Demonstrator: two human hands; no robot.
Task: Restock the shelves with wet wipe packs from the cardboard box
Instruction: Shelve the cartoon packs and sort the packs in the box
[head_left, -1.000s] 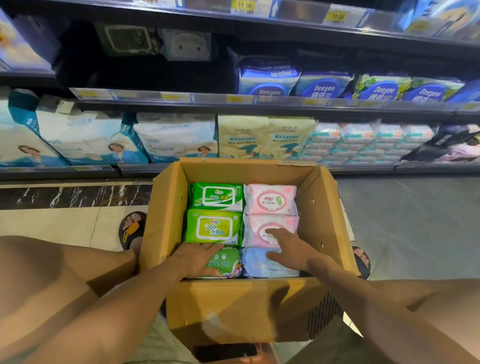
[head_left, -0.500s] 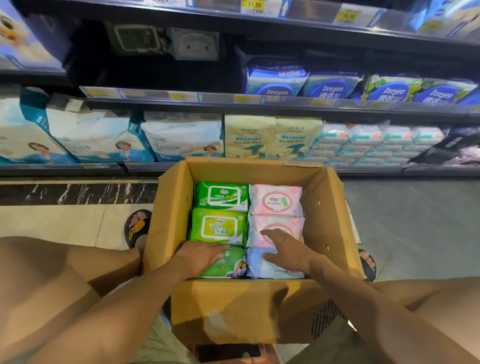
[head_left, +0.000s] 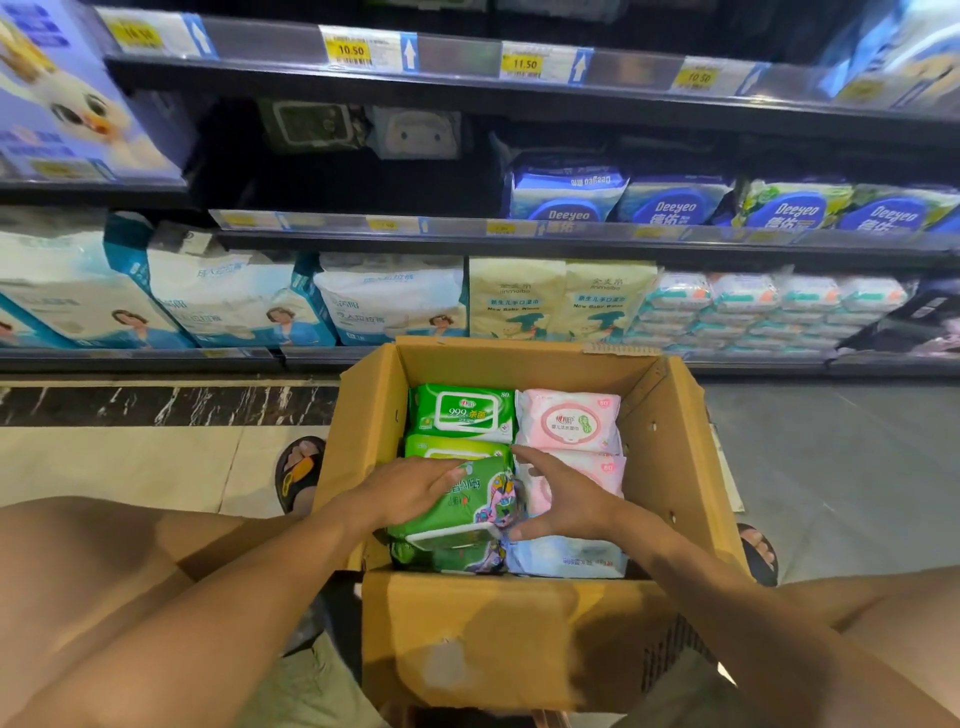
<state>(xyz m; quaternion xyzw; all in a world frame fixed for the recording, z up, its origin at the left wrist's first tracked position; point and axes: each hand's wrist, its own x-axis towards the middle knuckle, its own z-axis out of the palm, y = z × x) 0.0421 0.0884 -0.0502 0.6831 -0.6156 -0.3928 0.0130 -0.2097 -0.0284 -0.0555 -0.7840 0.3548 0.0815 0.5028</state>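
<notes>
Green packs (head_left: 462, 410) x4, pink (head_left: 569, 421) x2, blue (head_left: 566, 561) x1

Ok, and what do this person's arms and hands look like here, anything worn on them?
The left forearm and right forearm are bare to the frame edge; no sleeves show. The left hand and right hand have no gloves, and no watch, bracelet or ring is visible. Lower down are pale shorts and dark open sandals.
</notes>
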